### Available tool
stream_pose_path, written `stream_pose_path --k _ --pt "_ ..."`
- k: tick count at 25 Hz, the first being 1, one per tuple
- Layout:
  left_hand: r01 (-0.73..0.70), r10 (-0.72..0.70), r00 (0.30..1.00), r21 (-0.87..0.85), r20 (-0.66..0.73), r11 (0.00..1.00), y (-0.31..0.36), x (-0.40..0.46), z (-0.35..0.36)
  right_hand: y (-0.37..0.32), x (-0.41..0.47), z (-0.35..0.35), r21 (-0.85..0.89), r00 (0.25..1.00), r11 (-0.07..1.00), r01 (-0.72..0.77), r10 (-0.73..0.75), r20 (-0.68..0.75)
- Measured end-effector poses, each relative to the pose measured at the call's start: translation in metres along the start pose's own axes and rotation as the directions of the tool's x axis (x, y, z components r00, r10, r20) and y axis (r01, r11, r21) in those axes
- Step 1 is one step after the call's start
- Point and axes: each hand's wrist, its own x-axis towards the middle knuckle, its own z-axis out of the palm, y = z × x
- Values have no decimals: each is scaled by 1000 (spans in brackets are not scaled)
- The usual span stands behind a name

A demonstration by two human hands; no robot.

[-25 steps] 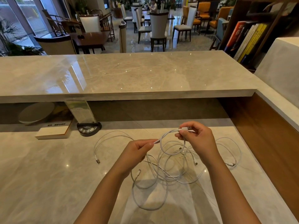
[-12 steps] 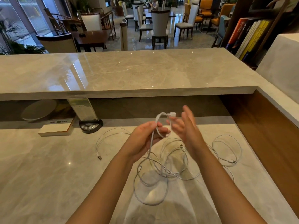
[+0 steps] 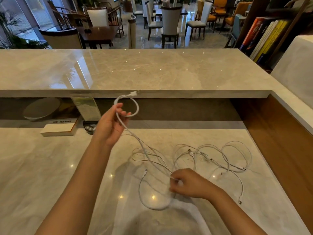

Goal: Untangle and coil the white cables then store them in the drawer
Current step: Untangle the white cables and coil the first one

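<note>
White cables (image 3: 194,156) tangled, 2 hands gripping

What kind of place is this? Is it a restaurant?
Probably a cafe or hotel lounge, seen from behind a marble counter. Beyond it stand dining chairs round tables, with books shelved at the right.

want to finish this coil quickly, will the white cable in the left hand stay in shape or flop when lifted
Probably floppy: below the left hand the white cable sags down to the tangle. Likely light, since it hangs from a loose hold. Its loop holds round, so it seems slightly springy.
</note>
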Motion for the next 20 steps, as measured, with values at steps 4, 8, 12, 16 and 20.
stream_pose_path --k 4,8,12,16,20 --pt "21 -13 995 82 -98 996 11 1 -35 32 3 -23 -239 750 966 -103 -83 -656" --pt "200 -182 975 141 -128 970 -22 -13 -45 -5 11 -79 469 686 876 116 271 -676" --pt "297 -290 952 75 -96 952 -48 -20 -39 -40 10 -110 691 760 677 255 301 -576" --pt "300 -302 953 -51 -28 953 -54 -21 -25 -64 11 -126 897 811 215 385 384 -440" --pt "247 -247 969 -161 22 956 -47 -20 5 -92 15 -144 835 801 -12 550 291 -523"
